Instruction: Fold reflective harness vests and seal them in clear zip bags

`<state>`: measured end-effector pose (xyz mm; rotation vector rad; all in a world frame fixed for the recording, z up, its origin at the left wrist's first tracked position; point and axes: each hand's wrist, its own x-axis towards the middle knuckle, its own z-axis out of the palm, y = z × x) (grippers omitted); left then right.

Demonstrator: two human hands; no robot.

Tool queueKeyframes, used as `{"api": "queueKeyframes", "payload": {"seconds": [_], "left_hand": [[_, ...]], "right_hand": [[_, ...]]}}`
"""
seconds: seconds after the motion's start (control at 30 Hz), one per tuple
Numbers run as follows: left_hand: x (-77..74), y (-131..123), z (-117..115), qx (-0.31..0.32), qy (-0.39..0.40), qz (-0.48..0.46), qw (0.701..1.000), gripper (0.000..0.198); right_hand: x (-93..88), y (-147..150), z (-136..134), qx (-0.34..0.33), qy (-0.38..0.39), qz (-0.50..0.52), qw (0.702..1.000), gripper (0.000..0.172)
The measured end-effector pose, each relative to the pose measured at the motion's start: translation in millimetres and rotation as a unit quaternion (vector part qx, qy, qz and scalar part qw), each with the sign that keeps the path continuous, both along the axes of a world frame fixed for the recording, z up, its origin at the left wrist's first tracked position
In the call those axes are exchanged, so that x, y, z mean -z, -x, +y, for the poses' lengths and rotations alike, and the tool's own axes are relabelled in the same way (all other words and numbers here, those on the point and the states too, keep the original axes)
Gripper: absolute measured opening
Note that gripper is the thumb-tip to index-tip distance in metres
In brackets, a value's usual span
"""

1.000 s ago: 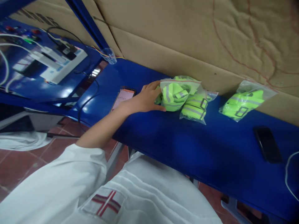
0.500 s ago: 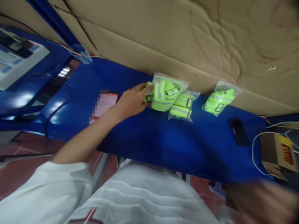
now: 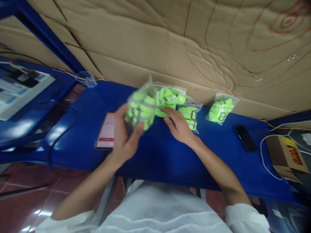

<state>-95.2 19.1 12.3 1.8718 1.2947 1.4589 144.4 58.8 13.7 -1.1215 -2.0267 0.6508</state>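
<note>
My left hand [image 3: 125, 136] is closed around a clear plastic bag of folded neon-yellow reflective strapping [image 3: 142, 108], lifted above the blue table and slightly blurred. My right hand [image 3: 179, 126] has its fingers stretched out, thumb apart, at the front of a second bag of the same strapping [image 3: 167, 97]. Whether the fingertips press on it I cannot tell. Just right of that lies a third bag [image 3: 190, 115] with a dark buckle showing, partly behind my right hand. Another similar bag [image 3: 221, 110] lies apart, farther right against the cardboard.
A tablet with a lit screen [image 3: 105, 131] lies left on the blue table [image 3: 155, 155]. A black phone [image 3: 245, 138] and an open cardboard box [image 3: 284, 155] with white cables are at right. A clear cup [image 3: 86, 79] lies by the cardboard wall [image 3: 136, 42].
My left hand has taken hold of a bag and raised it, moving left and toward me. My right hand has come from the lower right to the middle bags.
</note>
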Motion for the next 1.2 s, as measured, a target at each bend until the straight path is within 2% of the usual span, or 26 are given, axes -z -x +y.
{"api": "queueKeyframes", "payload": {"seconds": [0.07,0.13,0.23,0.3,0.37,0.47,0.6,0.73,0.8,0.87,0.93,1.03,1.13,1.2], "left_hand": [[7.0,-12,-13,0.105,0.019,-0.014,0.994,0.063],[9.4,-26,-21,0.196,0.029,-0.003,0.980,0.064],[8.0,-45,-28,0.257,0.035,0.009,0.966,0.062],[7.5,-58,-31,0.266,0.022,0.035,0.963,0.062],[9.4,-71,-34,0.270,-0.015,0.083,0.959,0.067],[17.2,-85,-30,0.263,-0.058,0.162,0.949,0.072],[32.3,-88,-15,0.227,-0.085,0.260,0.935,0.041],[42.5,-83,-4,0.148,-0.126,0.338,0.921,0.039],[43.9,-81,-2,0.094,-0.133,0.365,0.917,0.045],[43.2,-81,-2,0.074,-0.124,0.388,0.910,0.051],[41.3,-81,-6,0.090,-0.116,0.396,0.906,0.053],[36.1,-82,-15,0.162,-0.131,0.377,0.903,0.049],[27.1,-82,-20,0.236,-0.172,0.394,0.872,0.046],[19.2,-83,-19,0.258,-0.201,0.410,0.851,0.040]], "right_hand": [[-2.4,-5,-11,0.051,0.085,0.131,0.986,0.056],[-2.2,-13,-26,0.097,0.162,0.224,0.956,0.062],[-0.4,-29,-49,0.127,0.255,0.293,0.913,0.072],[0.3,-39,-63,0.135,0.305,0.316,0.888,0.073],[1.2,-47,-74,0.143,0.321,0.320,0.880,0.066],[4.3,-59,-84,0.160,0.281,0.297,0.898,0.060],[10.0,-73,-88,0.165,0.224,0.283,0.918,0.061],[15.6,-82,-86,0.206,0.173,0.236,0.934,0.044],[21.1,-80,-86,0.221,0.168,0.259,0.925,0.043],[28.2,-72,-88,0.208,0.205,0.308,0.906,0.044],[34.5,-62,-92,0.190,0.239,0.330,0.893,0.041],[38.2,-51,-96,0.178,0.249,0.326,0.895,0.043],[35.3,-50,-97,0.187,0.230,0.328,0.897,0.043],[32.9,-54,-96,0.188,0.231,0.332,0.895,0.041]]}}
